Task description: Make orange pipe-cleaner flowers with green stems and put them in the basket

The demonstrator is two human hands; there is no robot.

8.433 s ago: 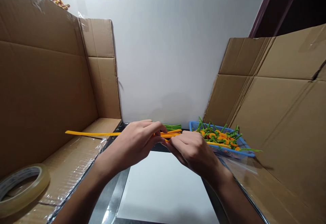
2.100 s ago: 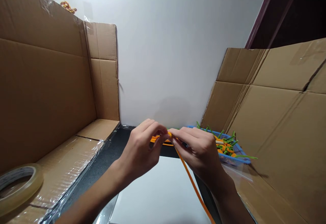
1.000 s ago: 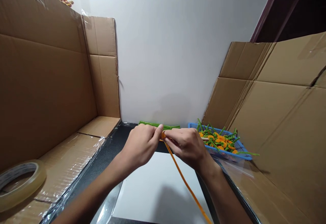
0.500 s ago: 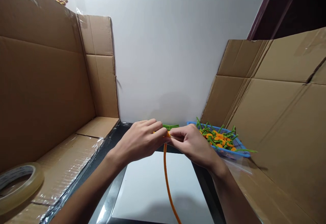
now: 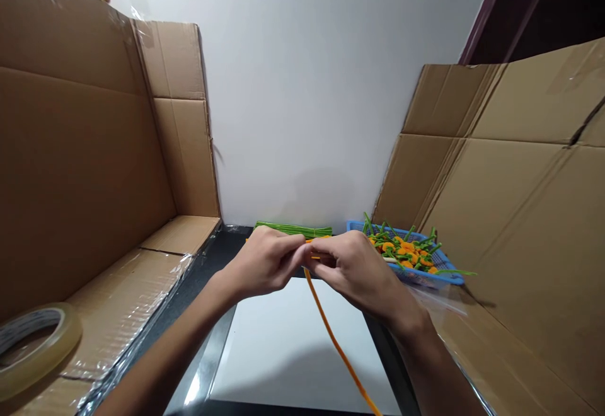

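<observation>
An orange pipe cleaner hangs from between my fingertips and runs down to the right over a white sheet. My left hand is closed, its thumb and fingers pinched at the upper end of the pipe cleaner. My right hand pinches at the same spot, and the two hands touch at the fingertips. The gripped end is hidden by the fingers. Just behind the hands lie green pipe cleaners in a bundle, with more orange ones partly covered by my hands.
A blue basket with several orange and green pipe cleaner pieces stands at the right. A roll of clear tape lies at the left. Cardboard walls rise on both sides, and a white wall stands behind.
My left fingers have curled in closer to the right fingertips. The hanging end of the pipe cleaner has swung to the right. More of the green bundle shows.
</observation>
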